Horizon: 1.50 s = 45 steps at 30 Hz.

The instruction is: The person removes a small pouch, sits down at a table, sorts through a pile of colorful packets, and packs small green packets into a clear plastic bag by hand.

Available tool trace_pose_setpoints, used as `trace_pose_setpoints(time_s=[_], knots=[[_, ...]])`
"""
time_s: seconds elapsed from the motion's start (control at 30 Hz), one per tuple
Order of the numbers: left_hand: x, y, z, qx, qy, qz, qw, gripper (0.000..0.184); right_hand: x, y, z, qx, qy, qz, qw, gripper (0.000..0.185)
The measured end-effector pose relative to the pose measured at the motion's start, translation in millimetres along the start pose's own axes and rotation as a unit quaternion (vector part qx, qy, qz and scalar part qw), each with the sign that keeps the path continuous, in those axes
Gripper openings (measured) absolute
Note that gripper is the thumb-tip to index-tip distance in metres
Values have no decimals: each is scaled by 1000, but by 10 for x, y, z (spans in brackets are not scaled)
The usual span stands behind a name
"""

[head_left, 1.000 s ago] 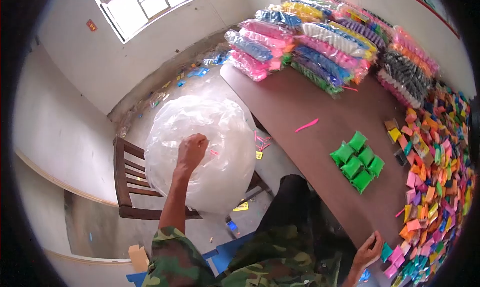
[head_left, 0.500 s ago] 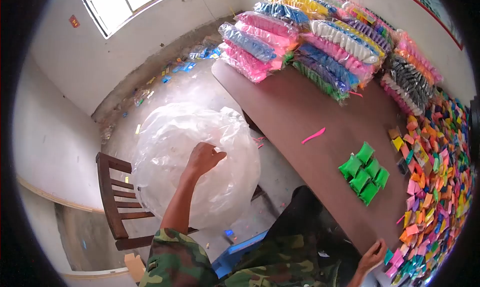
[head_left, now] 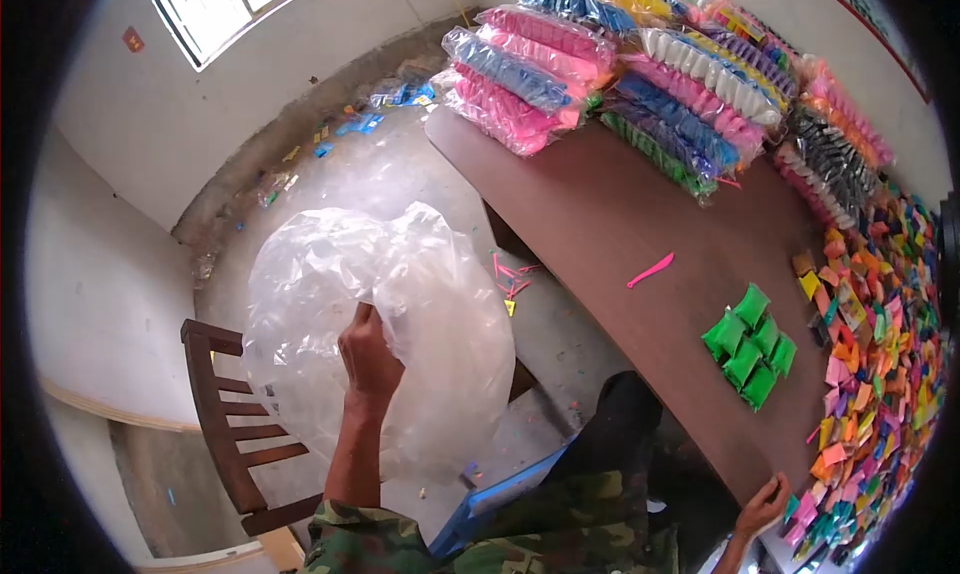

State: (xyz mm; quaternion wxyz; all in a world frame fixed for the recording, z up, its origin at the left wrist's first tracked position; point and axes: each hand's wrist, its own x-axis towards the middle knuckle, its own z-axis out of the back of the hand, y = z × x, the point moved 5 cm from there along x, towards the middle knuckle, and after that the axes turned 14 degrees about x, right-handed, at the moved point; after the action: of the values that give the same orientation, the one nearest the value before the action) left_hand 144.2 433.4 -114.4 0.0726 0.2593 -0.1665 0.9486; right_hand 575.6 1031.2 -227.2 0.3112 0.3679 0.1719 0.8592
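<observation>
My left hand (head_left: 370, 359) is closed on a fold of a large clear plastic bag (head_left: 455, 344), its fingertips partly hidden in the film. The bag is puffed out wide over the floor, in front of a dark wooden chair (head_left: 235, 434). Down at the near edge of the brown table (head_left: 560, 214), my right hand (head_left: 762, 506) hangs with loosely curled fingers and nothing visible in them. Beside it lies the edge of a heap of small colourful packets (head_left: 870, 374). A cluster of green packets (head_left: 750, 349) rests on the table further up.
Stacks of clear-wrapped coloured packs (head_left: 610, 74) fill the table's far end. One pink plastic knife-shaped piece (head_left: 652, 270) lies on the tabletop. More pink pieces (head_left: 512, 274) are on the floor by the table, and blue scraps (head_left: 362, 124) lie along the wall.
My left hand has turned and shifted slightly left and down, closing on the bag film, which now rises in a peak beside it. My right hand stays by the table edge.
</observation>
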Motion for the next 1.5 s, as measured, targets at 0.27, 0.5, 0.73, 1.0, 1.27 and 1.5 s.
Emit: trace_pose_setpoints(time_s=[0.27, 0.5, 0.73, 1.0, 1.27, 1.5], knots=[[-78, -97, -122, -58, 46, 7, 997, 12, 130, 297, -84, 48, -45, 11, 998, 21], [-212, -289, -351, -104, 109, -16, 989, 5, 307, 4208, -909, 441, 319, 400, 738, 43], [-336, -346, 91, -90, 71, -7, 993, 6, 38, 5138, -2122, 351, 384, 360, 774, 48], [-453, 7, 716, -130, -95, 164, 973, 8, 126, 4726, -2504, 176, 469, 300, 812, 58], [-436, 30, 1104, -117, -221, 180, 951, 21, 296, 4945, -2235, 382, 469, 318, 730, 67], [-391, -300, 1141, -127, -194, 152, 961, 18, 310, 4903, -2365, 565, 546, -16, 618, 28]])
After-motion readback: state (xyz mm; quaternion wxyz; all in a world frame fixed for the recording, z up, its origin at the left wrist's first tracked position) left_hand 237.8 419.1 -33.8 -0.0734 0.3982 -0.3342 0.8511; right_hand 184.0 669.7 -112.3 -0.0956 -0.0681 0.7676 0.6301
